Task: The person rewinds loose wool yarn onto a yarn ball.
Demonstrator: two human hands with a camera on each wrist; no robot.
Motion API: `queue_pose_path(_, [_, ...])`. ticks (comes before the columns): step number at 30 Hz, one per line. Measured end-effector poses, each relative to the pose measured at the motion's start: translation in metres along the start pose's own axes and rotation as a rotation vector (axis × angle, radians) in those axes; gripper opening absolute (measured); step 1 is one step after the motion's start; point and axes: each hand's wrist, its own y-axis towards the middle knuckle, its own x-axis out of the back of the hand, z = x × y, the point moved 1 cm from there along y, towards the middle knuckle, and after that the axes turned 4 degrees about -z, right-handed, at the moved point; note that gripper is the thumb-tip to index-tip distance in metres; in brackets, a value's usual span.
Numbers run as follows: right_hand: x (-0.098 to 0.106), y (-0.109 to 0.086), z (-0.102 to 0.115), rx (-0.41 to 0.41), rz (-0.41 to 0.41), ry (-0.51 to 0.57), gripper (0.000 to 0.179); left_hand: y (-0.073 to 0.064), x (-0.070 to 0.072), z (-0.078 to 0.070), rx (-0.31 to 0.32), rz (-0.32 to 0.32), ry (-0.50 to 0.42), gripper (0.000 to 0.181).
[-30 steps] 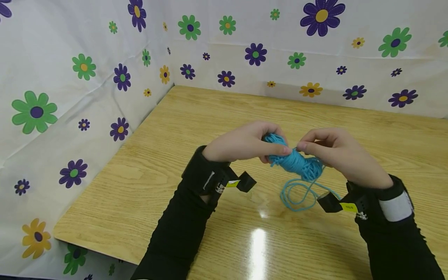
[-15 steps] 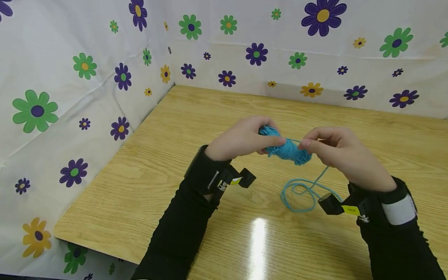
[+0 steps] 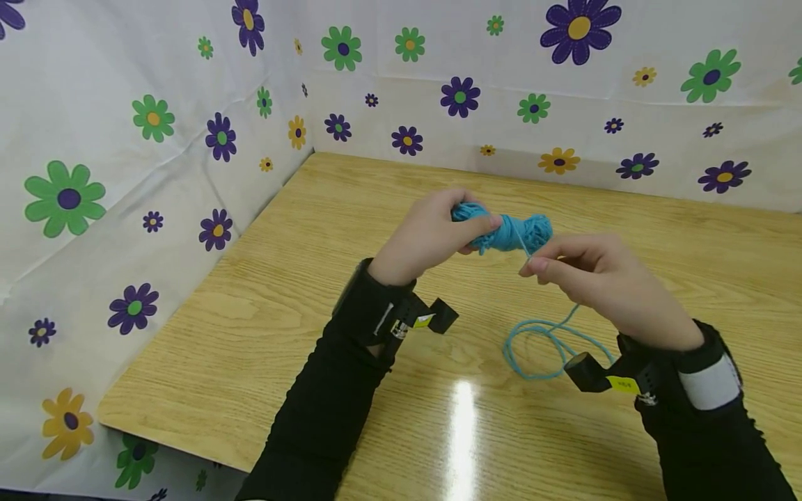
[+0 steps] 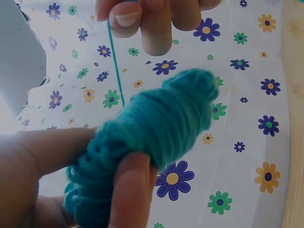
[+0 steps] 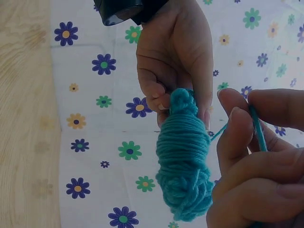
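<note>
A small skein of blue yarn, wound tightly round its middle with looped ends, is held above the table. My left hand grips its left end between thumb and fingers; in the left wrist view the thumb and a finger press the looped end. With thumb and fingertips my right hand pinches the strand that runs from the wound middle. That strand looks taut in the left wrist view. In the right wrist view the yarn strand passes between the right thumb and fingers.
Loose loops of the same yarn lie on the wooden table beneath the right hand, joined to the strand hanging from it. White cloth with printed flowers stands behind and to the left of the table.
The left hand has raised the skein up and slightly left, turning it from slanted to nearly level. The right hand's strand has swung from behind the skein to its near side.
</note>
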Motion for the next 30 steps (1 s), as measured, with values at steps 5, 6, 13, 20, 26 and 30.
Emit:
queue_pose_path(5, [-0.0024,0.0,-0.0005,0.01,0.01,-0.011,0.017,0.0019,0.0,0.0013,0.007,-0.063,-0.09,0.024])
queue_pose_path(6, [-0.0027,0.0,-0.0006,0.011,0.016,-0.018,0.017,0.0022,0.0,0.0013,0.007,-0.073,-0.109,0.024])
queue_pose_path(13, [-0.0042,0.0013,-0.0011,-0.01,0.056,-0.024,0.019,0.003,0.0012,-0.0007,0.008,-0.102,-0.239,0.026])
queue_pose_path(20, [-0.0047,0.0031,-0.0019,-0.032,0.075,-0.059,0.02,0.0036,0.0026,-0.0018,0.013,-0.092,-0.345,0.022])
queue_pose_path(26, [-0.0043,0.0058,-0.0056,-0.055,0.106,-0.108,0.02,0.0021,0.0038,-0.0043,0.006,-0.057,-0.433,0.019])
queue_pose_path(30, [-0.0038,0.0073,-0.0083,-0.09,0.12,-0.118,0.023,0.0003,0.0041,-0.0069,-0.008,-0.022,-0.49,0.017])
